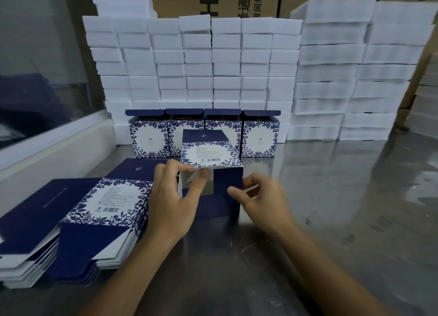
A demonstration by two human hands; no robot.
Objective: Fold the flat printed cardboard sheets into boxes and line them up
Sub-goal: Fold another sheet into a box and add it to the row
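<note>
This looks like a packing room in a small factory or warehouse. A bare steel tabletop (331, 197) serves as the work surface. Along its back edge, white foam blocks (213, 61) are stacked high in many neat columns, with large brown shipping cartons (248, 0) printed with Chinese characters behind them. A thick pile of identical flat printed sheets (78, 220) lies at the left, and four matching folded boxes (203, 133) stand in a row, lids open, pointing to repetitive batch packaging work.
</note>
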